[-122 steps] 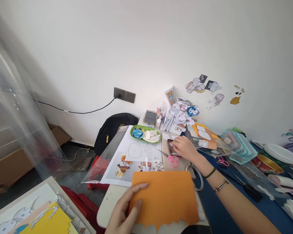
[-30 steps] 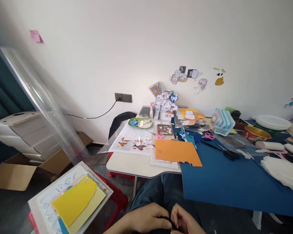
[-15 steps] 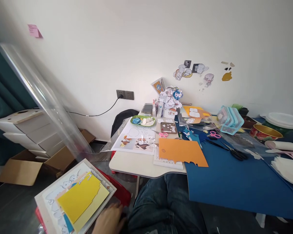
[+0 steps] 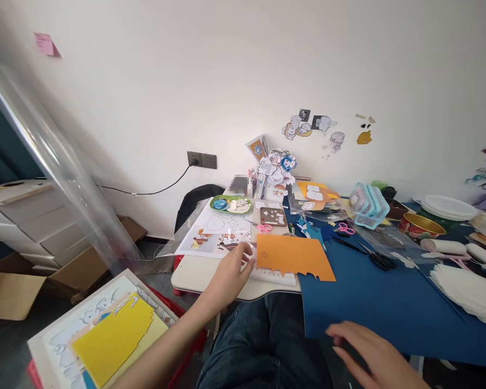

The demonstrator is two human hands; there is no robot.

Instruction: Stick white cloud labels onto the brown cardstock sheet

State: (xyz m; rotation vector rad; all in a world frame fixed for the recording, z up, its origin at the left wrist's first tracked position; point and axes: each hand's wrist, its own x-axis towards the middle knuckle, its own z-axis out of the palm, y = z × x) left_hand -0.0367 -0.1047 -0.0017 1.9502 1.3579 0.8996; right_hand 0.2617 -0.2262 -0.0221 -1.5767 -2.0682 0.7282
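My left hand point(image 4: 231, 273) is stretched over the front of the white table, thumb and fingers apart and nothing in it. Its fingertips are close to the left edge of an orange sheet point(image 4: 294, 255) with a ragged lower edge; whether they touch it I cannot tell. Under the sheet lies a white gridded pad point(image 4: 277, 277). Behind are pink-handled scissors point(image 4: 264, 228) and a printed paper point(image 4: 198, 229). Low on the right, my right hand point(image 4: 368, 348) hovers at the front edge of the blue mat point(image 4: 360, 302), fingers loosely apart, holding nothing.
A green tray point(image 4: 243, 209) of blue and white pieces sits at the back. Black scissors point(image 4: 380, 261), teal boxes point(image 4: 370, 205) and a stack of white tissues point(image 4: 465, 292) lie on the right. At lower left, yellow sheets point(image 4: 113, 340) top a board on a red stool.
My left hand has risen from beside the yellow sheets to the table near the orange sheet. My right hand has come into view at lower right. The view has shifted slightly right.
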